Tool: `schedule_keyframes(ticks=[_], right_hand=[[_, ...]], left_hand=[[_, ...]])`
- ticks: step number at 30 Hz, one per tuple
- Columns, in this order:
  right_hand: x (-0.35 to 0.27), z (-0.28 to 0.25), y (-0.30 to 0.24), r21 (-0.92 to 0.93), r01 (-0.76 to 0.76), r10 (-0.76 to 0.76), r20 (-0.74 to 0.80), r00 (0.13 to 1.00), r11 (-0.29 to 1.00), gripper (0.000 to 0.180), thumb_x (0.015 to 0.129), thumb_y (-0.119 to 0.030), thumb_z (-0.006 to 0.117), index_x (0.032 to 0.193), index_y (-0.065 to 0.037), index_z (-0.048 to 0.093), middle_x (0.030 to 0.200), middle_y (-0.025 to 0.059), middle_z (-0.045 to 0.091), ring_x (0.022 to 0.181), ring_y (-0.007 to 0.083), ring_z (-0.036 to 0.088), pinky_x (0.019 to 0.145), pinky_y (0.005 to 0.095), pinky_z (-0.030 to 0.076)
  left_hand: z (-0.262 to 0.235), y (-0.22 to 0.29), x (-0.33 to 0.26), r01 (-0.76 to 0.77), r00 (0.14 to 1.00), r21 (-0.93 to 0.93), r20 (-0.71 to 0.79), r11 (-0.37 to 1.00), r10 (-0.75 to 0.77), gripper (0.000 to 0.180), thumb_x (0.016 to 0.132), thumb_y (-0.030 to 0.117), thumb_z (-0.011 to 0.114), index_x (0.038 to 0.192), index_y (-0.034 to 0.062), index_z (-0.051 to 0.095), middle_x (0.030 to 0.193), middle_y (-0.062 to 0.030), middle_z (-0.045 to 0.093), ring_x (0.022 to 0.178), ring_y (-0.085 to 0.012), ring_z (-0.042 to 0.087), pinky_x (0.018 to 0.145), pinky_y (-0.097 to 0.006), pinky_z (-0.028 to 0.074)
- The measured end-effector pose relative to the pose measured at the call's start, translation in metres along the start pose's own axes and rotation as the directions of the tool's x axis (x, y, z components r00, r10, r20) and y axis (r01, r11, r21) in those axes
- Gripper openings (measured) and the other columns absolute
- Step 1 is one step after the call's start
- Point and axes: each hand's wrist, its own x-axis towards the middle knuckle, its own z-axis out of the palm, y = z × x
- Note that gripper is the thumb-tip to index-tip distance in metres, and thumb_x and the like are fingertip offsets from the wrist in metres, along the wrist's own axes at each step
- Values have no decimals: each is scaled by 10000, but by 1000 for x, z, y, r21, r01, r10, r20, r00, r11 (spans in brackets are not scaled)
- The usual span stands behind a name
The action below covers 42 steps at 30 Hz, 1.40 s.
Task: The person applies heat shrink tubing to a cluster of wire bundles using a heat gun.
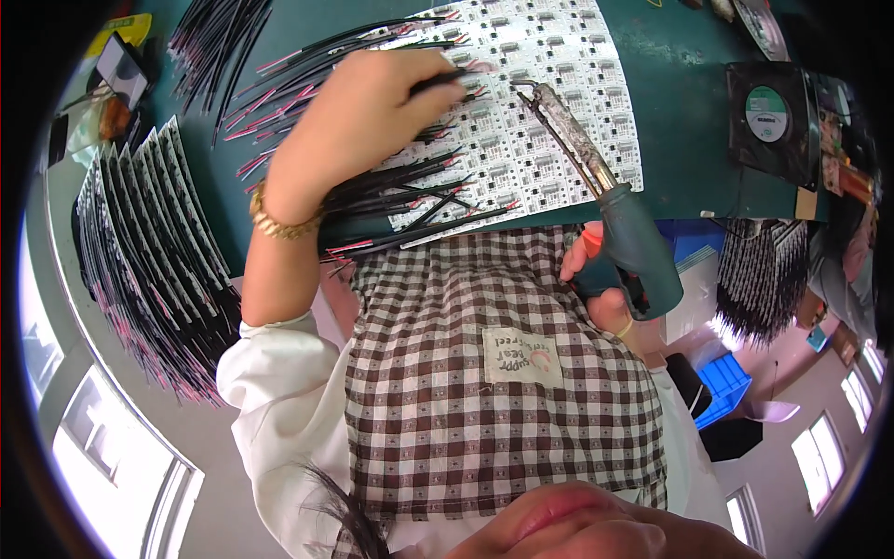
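Note:
A white panel of many small printed circuit boards lies on the green table in front of me. My left hand is over its left part, fingers pinched on a black cable whose end reaches the boards. More black cables with red and white wire ends lie in a row along the panel's left side. My right hand is wrapped round the dark green handle of a soldering gun. Its tip points up and left over the panel, close to the left hand's cable end. The handle partly hides the right fingers.
Loose black cables lie at the far left. Panels with cables attached stand stacked at the left, others at the right. A dark reel with a green label sits at the table's right. A blue crate is lower right.

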Motion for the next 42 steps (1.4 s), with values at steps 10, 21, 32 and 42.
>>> schedule_keyframes(ticks=[10, 21, 32, 42], right_hand=[[1, -2, -7, -86, -22, 25, 28, 999, 996, 694, 828, -491, 579, 1273, 2, 381, 808, 83, 535, 679, 139, 486, 616, 274, 395], [-11, -11, -5, -138, -46, 44, -17, 999, 989, 688, 813, -499, 585, 1230, 17, 403, 815, 67, 534, 700, 139, 478, 660, 272, 393], [-15, -12, 0, -89, -78, 77, -17, 997, 993, 553, 781, -523, 613, 978, -13, 526, 833, 63, 520, 751, 162, 486, 693, 287, 388], [-16, -5, -6, -31, -113, 110, -84, 990, 993, 608, 765, -532, 640, 1043, -7, 512, 847, 54, 518, 748, 151, 482, 685, 282, 389]], left_hand=[[-13, 56, -47, 77, 926, -196, -349, 978, -143, 187, 787, -8, 502, 971, 17, 521, 682, -107, 529, 571, -182, 527, 544, -289, 426], [43, 29, -29, 210, 917, -9, -344, 978, -201, 119, 740, 153, 667, 781, 49, 625, 588, -77, 598, 492, -201, 579, 477, -301, 444], [50, 21, -30, 111, 875, -234, -437, 966, -207, 163, 722, 100, 723, 852, 16, 670, 679, -71, 620, 538, -127, 561, 503, -244, 428], [49, 21, -30, 125, 896, -220, -393, 968, -205, 110, 660, 50, 680, 703, 17, 585, 637, -54, 571, 537, -120, 546, 495, -251, 422]])
